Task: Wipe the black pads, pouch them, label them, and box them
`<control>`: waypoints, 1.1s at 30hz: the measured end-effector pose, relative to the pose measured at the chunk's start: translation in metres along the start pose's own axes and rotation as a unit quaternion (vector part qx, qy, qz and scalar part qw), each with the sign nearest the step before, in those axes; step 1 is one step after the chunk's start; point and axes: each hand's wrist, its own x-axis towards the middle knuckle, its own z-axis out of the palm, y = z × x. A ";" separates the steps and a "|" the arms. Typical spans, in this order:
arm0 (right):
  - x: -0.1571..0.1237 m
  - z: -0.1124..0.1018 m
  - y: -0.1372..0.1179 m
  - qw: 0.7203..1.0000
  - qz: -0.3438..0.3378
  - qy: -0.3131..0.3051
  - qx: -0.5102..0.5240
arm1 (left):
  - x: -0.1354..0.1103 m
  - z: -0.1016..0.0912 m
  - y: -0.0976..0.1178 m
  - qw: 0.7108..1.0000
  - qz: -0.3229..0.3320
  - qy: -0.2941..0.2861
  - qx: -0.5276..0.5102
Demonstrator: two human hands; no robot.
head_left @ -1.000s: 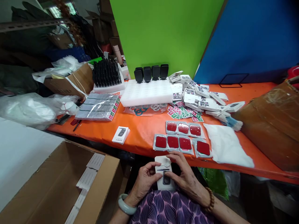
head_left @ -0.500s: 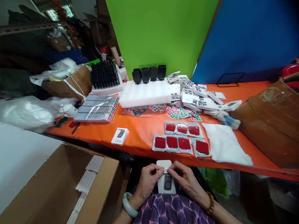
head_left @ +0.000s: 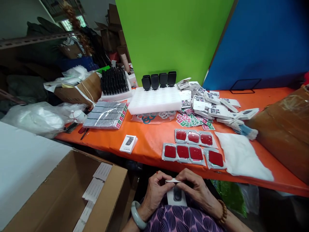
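Observation:
Low in the view, over my lap, both hands hold a small white box (head_left: 176,195) with a dark oval printed on its front. My left hand (head_left: 155,190) pinches the box's top flap from the left. My right hand (head_left: 195,190) pinches the same flap from the right, and the flap is folded down flat. A jade bangle sits on my left wrist and a bead bracelet on my right. Just beyond my hands, on the orange table (head_left: 149,141), lie several red pads in clear packets (head_left: 193,148).
An open cardboard box (head_left: 67,196) with white packs stands at my left. The table carries one more white box (head_left: 128,143), a white foam tray (head_left: 154,98) with black holders, a rack of black parts (head_left: 114,82), loose small boxes (head_left: 212,104), a white bag (head_left: 238,154) and a brown carton (head_left: 285,129).
The upright top flap of the white box has been folded down by both hands. The view has shifted slightly to the left and down.

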 end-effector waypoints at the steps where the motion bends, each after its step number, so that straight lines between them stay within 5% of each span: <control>1: -0.001 0.001 0.000 1.000 -0.002 0.003 -0.003 | -0.001 -0.001 0.000 1.000 0.006 -0.003 0.009; 7: 0.001 0.007 0.007 0.998 0.049 0.043 0.001 | 0.001 0.003 0.001 0.999 -0.044 0.021 -0.005; 11: 0.011 0.006 0.005 0.982 0.155 0.041 0.100 | 0.008 0.006 0.008 0.994 -0.095 0.018 -0.059; 15: 0.016 0.005 0.004 0.962 0.214 0.020 0.169 | 0.012 0.001 0.012 0.995 -0.096 -0.010 -0.004; 21: 0.008 0.005 0.012 0.972 0.187 0.009 0.143 | 0.009 -0.008 -0.002 0.993 -0.060 -0.077 0.061; 27: -0.001 0.002 0.012 0.991 0.128 -0.015 0.039 | 0.011 -0.004 -0.016 0.992 -0.075 -0.067 0.073; 33: 0.020 0.006 0.012 0.975 0.153 0.103 0.123 | 0.014 0.016 -0.013 0.979 0.041 -0.008 0.200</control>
